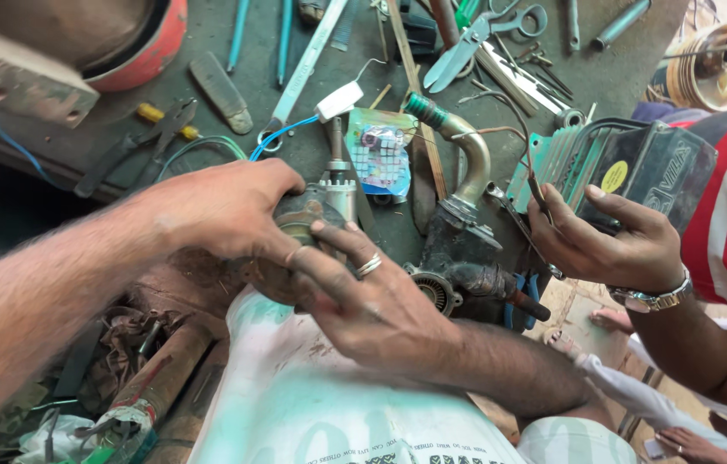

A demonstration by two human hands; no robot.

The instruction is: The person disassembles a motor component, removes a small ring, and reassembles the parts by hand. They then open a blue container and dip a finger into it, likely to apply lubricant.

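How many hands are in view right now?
3: the left hand and right hand grip a small motor at centre; a co-worker's hand holds a green-black box at right. Others may be hidden.

Grimy, matt grey metal covers the small round motor body point(299, 225), its silver shaft end point(339, 191) duller still. The dark cast-metal pump point(458, 245) nearby looks rough and oily. The black plastic box point(651, 167) shines slightly. The green-grey workbench top point(251, 107) is scuffed and dusty.
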